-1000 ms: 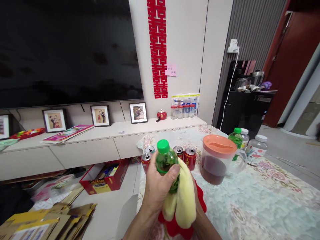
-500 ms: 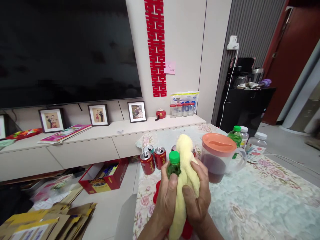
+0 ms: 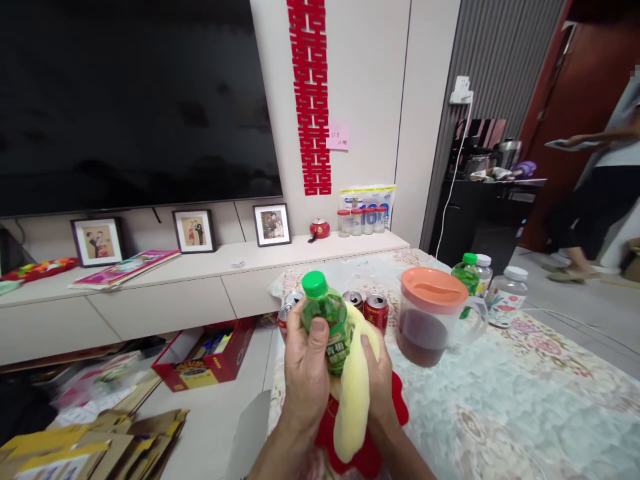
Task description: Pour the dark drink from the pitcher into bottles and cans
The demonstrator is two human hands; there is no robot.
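My left hand (image 3: 306, 363) is wrapped round a green plastic bottle (image 3: 327, 313) with a green cap, tilted slightly to the left above the table. In my right hand (image 3: 377, 373) a pale yellow cloth (image 3: 354, 400) is gripped; it lies against the bottle's right side and hangs down in front. Below both hands a red mat (image 3: 399, 403) with a wavy edge shows on the flowered tablecloth (image 3: 480, 400). Just beyond the hands stand red drink cans (image 3: 376, 313), some partly covered by my left hand and the bottle.
A pitcher (image 3: 425, 327) with an orange lid and dark liquid stands right of my hands. Behind it are another green bottle (image 3: 467, 270) and a white-capped jar (image 3: 507, 297). A red box (image 3: 205, 357) sits on the floor at left. A person (image 3: 600, 180) is at far right.
The bottle has risen and moved left, showing more of its body and label. The cloth has dropped lower, to the bottle's right side. A person has come into view at far right.
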